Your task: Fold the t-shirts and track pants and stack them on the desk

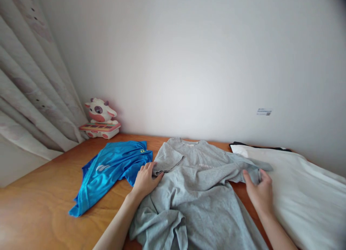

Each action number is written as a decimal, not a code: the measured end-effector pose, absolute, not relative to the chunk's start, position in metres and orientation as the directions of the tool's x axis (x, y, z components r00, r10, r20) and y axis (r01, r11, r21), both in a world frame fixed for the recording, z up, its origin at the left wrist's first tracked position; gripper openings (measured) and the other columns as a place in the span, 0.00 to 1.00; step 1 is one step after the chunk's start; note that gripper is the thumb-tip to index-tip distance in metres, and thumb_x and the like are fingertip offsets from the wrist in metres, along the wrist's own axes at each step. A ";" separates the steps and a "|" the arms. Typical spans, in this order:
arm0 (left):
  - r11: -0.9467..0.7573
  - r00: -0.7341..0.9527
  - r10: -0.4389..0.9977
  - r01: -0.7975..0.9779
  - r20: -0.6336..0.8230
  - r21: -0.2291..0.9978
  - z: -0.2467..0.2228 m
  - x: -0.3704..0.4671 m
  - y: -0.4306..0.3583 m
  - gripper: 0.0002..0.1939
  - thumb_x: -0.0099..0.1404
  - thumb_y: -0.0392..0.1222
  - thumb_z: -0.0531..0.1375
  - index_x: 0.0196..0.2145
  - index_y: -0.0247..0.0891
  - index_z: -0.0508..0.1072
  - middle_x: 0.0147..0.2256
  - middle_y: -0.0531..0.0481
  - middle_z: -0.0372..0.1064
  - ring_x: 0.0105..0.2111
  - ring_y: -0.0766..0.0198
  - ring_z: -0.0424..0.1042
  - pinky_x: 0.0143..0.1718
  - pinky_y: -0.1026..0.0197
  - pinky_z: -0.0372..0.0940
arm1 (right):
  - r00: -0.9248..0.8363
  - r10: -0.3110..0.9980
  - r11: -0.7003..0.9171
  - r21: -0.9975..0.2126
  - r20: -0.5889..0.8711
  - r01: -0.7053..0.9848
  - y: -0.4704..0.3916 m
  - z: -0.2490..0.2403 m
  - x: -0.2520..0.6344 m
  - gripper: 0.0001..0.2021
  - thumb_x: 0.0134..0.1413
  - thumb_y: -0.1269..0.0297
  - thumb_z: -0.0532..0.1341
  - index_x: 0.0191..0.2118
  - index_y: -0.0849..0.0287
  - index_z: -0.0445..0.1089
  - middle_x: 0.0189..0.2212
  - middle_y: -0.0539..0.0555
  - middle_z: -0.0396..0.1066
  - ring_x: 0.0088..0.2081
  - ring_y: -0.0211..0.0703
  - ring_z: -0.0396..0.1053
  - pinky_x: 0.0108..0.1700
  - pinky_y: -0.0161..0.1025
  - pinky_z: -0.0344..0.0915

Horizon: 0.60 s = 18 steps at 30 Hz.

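Observation:
A grey short-sleeved T-shirt (pixel 200 199) lies front up, its collar towards the wall and light lettering across the chest. The body is wrinkled, with a bunched fold at the lower left. My left hand (pixel 147 178) is closed on the hem of the sleeve at the left, which is folded inwards over the chest. At the other side, my right hand (pixel 260 190) grips the outstretched sleeve's end, with cloth between thumb and fingers. Just left of my left hand is a crumpled blue shirt (pixel 113 169) with a white logo.
Everything lies on a brown wooden surface (pixel 35 192) against a pale wall. A white cloth item (pixel 302 192) with a black edge behind it is on the right. A cow-shaped toy keyboard (pixel 100 120) stands at the back left beside a curtain (pixel 32 88).

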<state>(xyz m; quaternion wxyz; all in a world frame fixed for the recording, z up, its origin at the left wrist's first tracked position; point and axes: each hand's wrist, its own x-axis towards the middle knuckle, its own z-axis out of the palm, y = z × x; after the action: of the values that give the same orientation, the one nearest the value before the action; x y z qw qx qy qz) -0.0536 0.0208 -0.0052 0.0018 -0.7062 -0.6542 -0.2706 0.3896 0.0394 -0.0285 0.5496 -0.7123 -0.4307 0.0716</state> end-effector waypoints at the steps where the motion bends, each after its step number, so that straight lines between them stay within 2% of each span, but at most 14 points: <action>1: -0.155 0.014 0.930 0.922 0.368 0.356 -0.007 -0.056 0.022 0.25 0.65 0.53 0.63 0.55 0.37 0.73 0.52 0.39 0.73 0.51 0.45 0.71 0.55 0.45 0.65 | 0.597 0.702 -0.046 -0.811 0.389 0.583 0.038 -0.029 0.384 0.46 0.47 0.36 0.61 0.64 0.68 0.60 0.56 0.74 0.68 0.54 0.66 0.69 0.55 0.56 0.66; 2: -0.167 0.030 0.934 0.917 0.356 0.362 -0.008 -0.058 0.022 0.26 0.64 0.54 0.63 0.55 0.37 0.74 0.51 0.39 0.74 0.50 0.46 0.72 0.55 0.46 0.65 | 0.550 0.736 -0.060 -0.772 0.394 0.633 0.038 -0.028 0.380 0.45 0.47 0.36 0.60 0.63 0.66 0.62 0.56 0.73 0.68 0.54 0.67 0.69 0.54 0.57 0.66; 4: -0.185 0.048 0.937 0.907 0.345 0.377 -0.010 -0.057 0.022 0.23 0.66 0.52 0.62 0.54 0.38 0.76 0.50 0.40 0.74 0.50 0.47 0.73 0.55 0.48 0.66 | 0.448 0.820 -0.071 -0.715 0.355 0.696 0.037 -0.028 0.379 0.38 0.48 0.36 0.57 0.57 0.62 0.69 0.50 0.70 0.74 0.47 0.66 0.73 0.50 0.57 0.68; 6: -0.205 0.060 0.936 0.894 0.348 0.398 -0.009 -0.053 0.021 0.19 0.67 0.49 0.60 0.51 0.39 0.78 0.49 0.40 0.75 0.49 0.48 0.73 0.54 0.49 0.66 | 0.376 0.878 -0.074 -0.691 0.298 0.719 0.037 -0.029 0.381 0.33 0.49 0.36 0.55 0.49 0.59 0.74 0.40 0.66 0.78 0.39 0.62 0.75 0.45 0.55 0.70; 8: -0.238 0.080 0.932 0.871 0.355 0.429 -0.007 -0.049 0.022 0.15 0.69 0.46 0.58 0.47 0.41 0.80 0.47 0.41 0.76 0.48 0.49 0.74 0.53 0.50 0.66 | 0.365 0.890 -0.081 -0.695 0.272 0.714 0.037 -0.031 0.384 0.32 0.49 0.36 0.55 0.46 0.58 0.76 0.35 0.63 0.78 0.34 0.58 0.74 0.41 0.52 0.70; 10: -0.221 0.041 0.944 0.817 0.329 0.533 -0.002 -0.049 0.026 0.14 0.69 0.49 0.58 0.37 0.41 0.81 0.40 0.44 0.78 0.44 0.49 0.75 0.49 0.51 0.67 | 0.381 0.888 -0.093 -0.709 0.259 0.699 0.036 -0.032 0.386 0.32 0.48 0.36 0.55 0.45 0.58 0.77 0.33 0.62 0.78 0.31 0.57 0.74 0.39 0.51 0.70; 11: -0.178 -0.024 0.955 0.750 0.296 0.637 0.001 -0.051 0.030 0.16 0.68 0.52 0.59 0.32 0.40 0.80 0.35 0.45 0.78 0.41 0.49 0.76 0.47 0.52 0.68 | 0.388 0.884 -0.092 -0.715 0.261 0.693 0.036 -0.032 0.386 0.32 0.48 0.36 0.56 0.45 0.58 0.77 0.32 0.62 0.79 0.31 0.56 0.73 0.39 0.50 0.70; 12: -0.117 -0.128 0.960 0.628 0.251 0.770 0.004 -0.054 0.035 0.17 0.67 0.55 0.60 0.29 0.40 0.78 0.31 0.47 0.76 0.39 0.49 0.76 0.44 0.53 0.69 | 0.400 0.875 -0.091 -0.722 0.271 0.686 0.036 -0.032 0.387 0.32 0.47 0.36 0.56 0.45 0.58 0.77 0.32 0.62 0.79 0.31 0.56 0.73 0.39 0.51 0.71; 13: -0.056 -0.266 0.947 0.424 0.183 0.904 0.008 -0.059 0.040 0.18 0.65 0.56 0.62 0.29 0.39 0.76 0.27 0.48 0.75 0.37 0.50 0.77 0.41 0.54 0.70 | 0.421 0.860 -0.091 -0.728 0.287 0.680 0.036 -0.032 0.388 0.32 0.47 0.37 0.56 0.45 0.58 0.78 0.33 0.62 0.79 0.31 0.56 0.73 0.40 0.51 0.71; 14: -0.027 -0.399 0.912 0.165 0.092 0.986 0.011 -0.066 0.045 0.17 0.64 0.56 0.63 0.30 0.39 0.75 0.26 0.49 0.74 0.36 0.51 0.77 0.40 0.55 0.71 | 0.450 0.838 -0.092 -0.733 0.309 0.674 0.035 -0.032 0.388 0.32 0.47 0.38 0.56 0.47 0.59 0.78 0.34 0.63 0.79 0.32 0.56 0.73 0.41 0.52 0.71; 16: -0.083 -0.572 0.815 -0.269 -0.090 0.959 0.018 -0.083 0.052 0.14 0.66 0.53 0.62 0.37 0.39 0.74 0.28 0.49 0.75 0.36 0.54 0.78 0.40 0.55 0.73 | 0.520 0.777 -0.103 -0.743 0.355 0.661 0.035 -0.031 0.391 0.32 0.48 0.43 0.55 0.50 0.61 0.77 0.36 0.64 0.78 0.33 0.57 0.73 0.43 0.54 0.70; 18: -0.150 -0.630 0.759 -0.411 -0.162 0.899 0.022 -0.100 0.054 0.11 0.68 0.49 0.60 0.42 0.39 0.73 0.32 0.48 0.77 0.36 0.57 0.79 0.42 0.56 0.74 | 0.573 0.733 -0.119 -0.761 0.366 0.637 0.035 -0.030 0.392 0.32 0.47 0.47 0.54 0.51 0.64 0.76 0.36 0.65 0.76 0.32 0.56 0.73 0.43 0.54 0.70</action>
<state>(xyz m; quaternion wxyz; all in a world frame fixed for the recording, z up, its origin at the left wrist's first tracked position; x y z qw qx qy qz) -0.0998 0.0541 0.0224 -0.3957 -0.1680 -0.5181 -0.7394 0.3917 0.0348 -0.0296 0.4794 -0.7462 -0.4591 0.0500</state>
